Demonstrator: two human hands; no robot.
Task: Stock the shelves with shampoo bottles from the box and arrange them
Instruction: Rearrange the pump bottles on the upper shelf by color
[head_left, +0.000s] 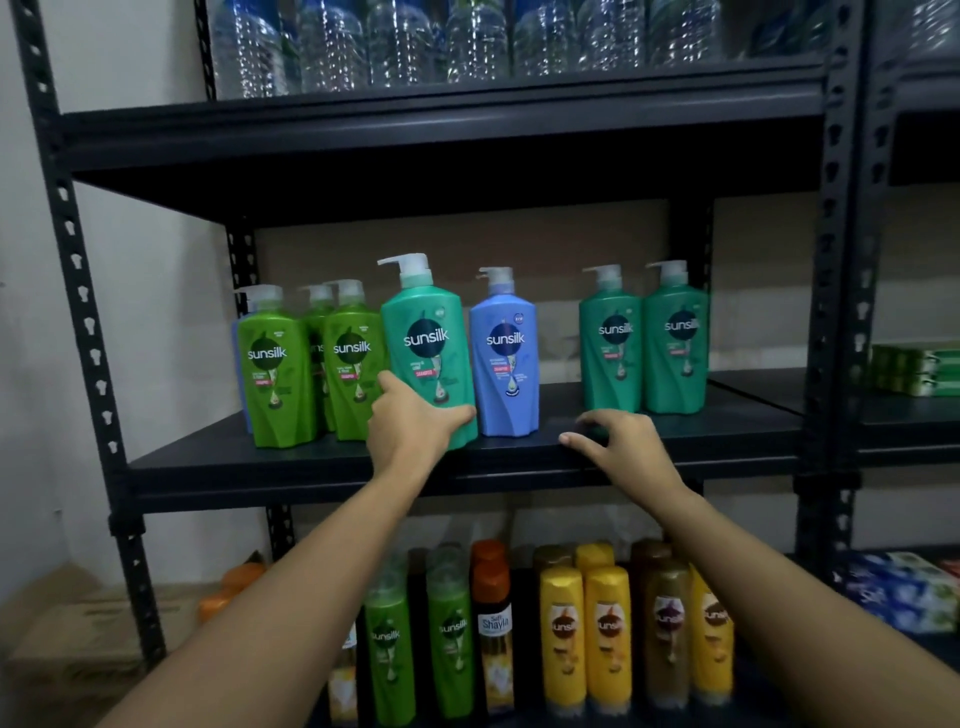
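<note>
The teal pump bottle (427, 353) stands at the middle shelf's (519, 452) front, gripped low by the left hand (410, 423). At its nine o'clock stand green bottles (280, 369), at three a blue bottle (506, 358), then a gap and two teal ones (644, 348). The right hand (618, 434) hovers open, empty (box contents unseen), so stocking looks partway done.

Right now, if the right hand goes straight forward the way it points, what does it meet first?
Probably the nearer teal bottle of the pair behind the right hand, though depth is unclear.
</note>
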